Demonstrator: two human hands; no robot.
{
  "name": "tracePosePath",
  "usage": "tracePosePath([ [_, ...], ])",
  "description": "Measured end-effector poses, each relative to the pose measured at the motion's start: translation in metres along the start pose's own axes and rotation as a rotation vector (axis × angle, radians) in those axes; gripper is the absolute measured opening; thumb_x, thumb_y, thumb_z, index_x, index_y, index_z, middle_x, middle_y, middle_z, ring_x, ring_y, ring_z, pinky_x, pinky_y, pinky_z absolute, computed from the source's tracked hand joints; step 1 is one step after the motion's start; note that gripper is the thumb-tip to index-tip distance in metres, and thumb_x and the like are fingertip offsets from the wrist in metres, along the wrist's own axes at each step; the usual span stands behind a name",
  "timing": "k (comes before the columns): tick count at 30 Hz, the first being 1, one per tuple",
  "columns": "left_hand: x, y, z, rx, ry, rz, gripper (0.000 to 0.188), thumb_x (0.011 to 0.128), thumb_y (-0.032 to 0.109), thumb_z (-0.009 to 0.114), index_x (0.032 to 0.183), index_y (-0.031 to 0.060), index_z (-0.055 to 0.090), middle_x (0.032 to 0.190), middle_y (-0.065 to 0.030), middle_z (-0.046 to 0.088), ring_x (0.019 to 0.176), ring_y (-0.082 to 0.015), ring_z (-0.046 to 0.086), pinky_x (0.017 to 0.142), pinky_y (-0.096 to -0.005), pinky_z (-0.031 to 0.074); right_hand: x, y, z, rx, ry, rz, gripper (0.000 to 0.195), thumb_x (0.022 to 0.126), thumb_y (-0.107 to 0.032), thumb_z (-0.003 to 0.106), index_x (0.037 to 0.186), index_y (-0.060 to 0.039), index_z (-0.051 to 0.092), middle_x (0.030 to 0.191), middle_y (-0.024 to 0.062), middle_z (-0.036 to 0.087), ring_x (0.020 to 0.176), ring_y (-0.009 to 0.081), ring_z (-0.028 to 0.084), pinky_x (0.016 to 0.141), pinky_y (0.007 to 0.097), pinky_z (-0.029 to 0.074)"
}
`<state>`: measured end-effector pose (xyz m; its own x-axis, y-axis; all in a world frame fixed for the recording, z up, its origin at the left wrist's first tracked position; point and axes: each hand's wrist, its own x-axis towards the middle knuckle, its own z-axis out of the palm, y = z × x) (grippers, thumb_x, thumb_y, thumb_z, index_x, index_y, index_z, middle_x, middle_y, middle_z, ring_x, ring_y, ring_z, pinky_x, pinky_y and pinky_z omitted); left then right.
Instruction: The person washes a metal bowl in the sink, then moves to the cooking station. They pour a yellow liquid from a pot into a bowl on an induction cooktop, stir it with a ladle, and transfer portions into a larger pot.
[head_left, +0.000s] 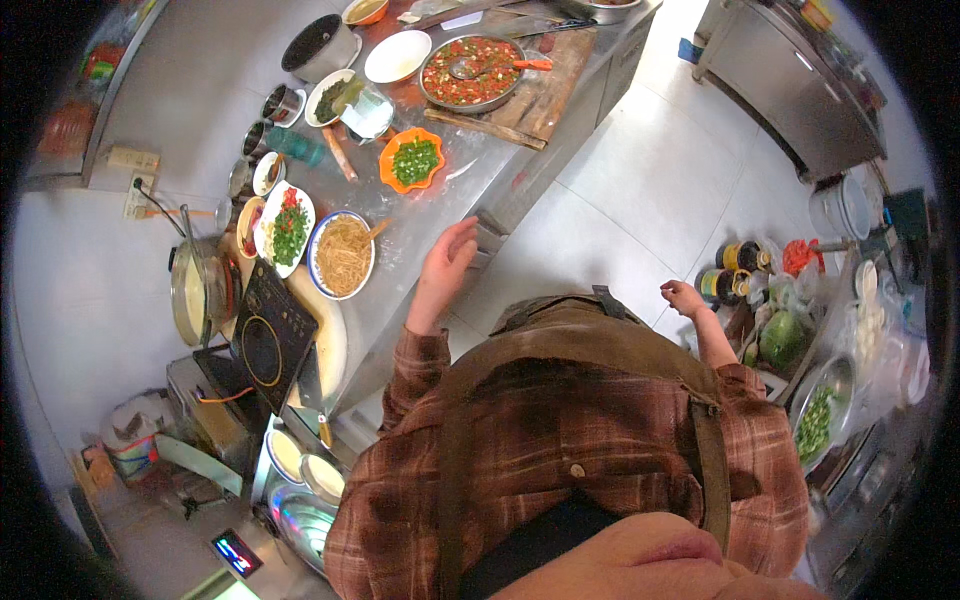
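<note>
My left hand (448, 271) is raised beside the front edge of the steel counter (450, 199), empty, with its fingers stretched out. Nearest to it on the counter are a blue-rimmed bowl of pale shredded food (343, 255) with a wooden handle sticking out, and an orange scalloped bowl of chopped green onion (412, 160). My right hand (684, 298) hangs out to the right above the floor with curled fingers; whether it pinches something small is unclear. Near it stand dark sauce bottles with yellow labels (724, 285).
A steel basin of chopped red peppers (472, 73) holds a ladle and rests on a wooden board (559, 86). A white plate of chopped vegetables (286, 229) adjoins an induction cooker (271, 337). A cleaver (309, 382) lies nearby. At right are a watermelon-like green fruit (784, 337) and a steel bowl (844, 386).
</note>
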<state>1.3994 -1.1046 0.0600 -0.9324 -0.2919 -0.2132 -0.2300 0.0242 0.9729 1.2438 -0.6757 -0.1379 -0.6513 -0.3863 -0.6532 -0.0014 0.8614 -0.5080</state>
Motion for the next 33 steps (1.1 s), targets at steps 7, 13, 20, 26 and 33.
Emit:
tracePosePath([
  [7, 0.049, 0.044, 0.008, 0.078, -0.017, -0.001, 0.035, 0.084, 0.008, 0.046, 0.118, 0.0028, 0.041, 0.115, -0.0058, 0.047, 0.106, -0.0132, 0.044, 0.088, -0.0249, 0.035, 0.061, -0.043, -0.112, 0.2, 0.115, -0.196, 0.031, 0.083, -0.026, 0.047, 0.102, -0.0035, 0.055, 0.076, 0.0061, 0.059, 0.07, 0.0129, 0.055, 0.062, 0.0263, 0.043],
  [13, 0.137, 0.071, -0.003, 0.173, 0.055, 0.03, 0.034, 0.084, 0.007, 0.045, 0.117, 0.0026, 0.042, 0.112, -0.0062, 0.049, 0.105, -0.0135, 0.046, 0.088, -0.0251, 0.035, 0.123, -0.132, -0.224, 0.335, 0.171, -0.316, 0.03, 0.085, -0.028, 0.045, 0.108, -0.0102, 0.053, 0.085, 0.0002, 0.056, 0.074, 0.0086, 0.052, 0.061, 0.0223, 0.041],
  [20, 0.238, 0.082, -0.008, -0.067, 0.242, 0.097, 0.033, 0.083, 0.003, 0.045, 0.116, 0.0002, 0.043, 0.112, -0.008, 0.05, 0.104, -0.0148, 0.047, 0.09, -0.0255, 0.035, 0.195, -0.229, -0.323, 0.031, 0.204, -0.535, 0.027, 0.085, -0.023, 0.046, 0.106, -0.008, 0.055, 0.087, 0.0051, 0.059, 0.081, 0.0134, 0.054, 0.073, 0.0269, 0.042],
  [26, 0.309, 0.113, 0.01, 0.129, 0.328, 0.147, 0.026, 0.08, 0.008, 0.05, 0.106, 0.0036, 0.052, 0.104, -0.0075, 0.054, 0.092, -0.0167, 0.054, 0.08, -0.0269, 0.043, 0.263, -0.302, -0.368, 0.145, 0.109, -0.538, 0.03, 0.087, -0.027, 0.044, 0.108, -0.0082, 0.053, 0.095, 0.0014, 0.057, 0.087, 0.0103, 0.053, 0.071, 0.0229, 0.041],
  [33, 0.429, 0.123, 0.092, 0.72, 0.32, 0.309, 0.033, 0.075, 0.027, 0.055, 0.1, 0.0048, 0.052, 0.096, -0.0102, 0.053, 0.086, -0.0262, 0.054, 0.07, -0.0343, 0.045, 0.42, -0.411, -0.431, 0.032, 0.125, -0.853, 0.026, 0.084, -0.024, 0.048, 0.102, -0.0069, 0.057, 0.079, 0.0021, 0.058, 0.07, 0.0071, 0.051, 0.061, 0.021, 0.04],
])
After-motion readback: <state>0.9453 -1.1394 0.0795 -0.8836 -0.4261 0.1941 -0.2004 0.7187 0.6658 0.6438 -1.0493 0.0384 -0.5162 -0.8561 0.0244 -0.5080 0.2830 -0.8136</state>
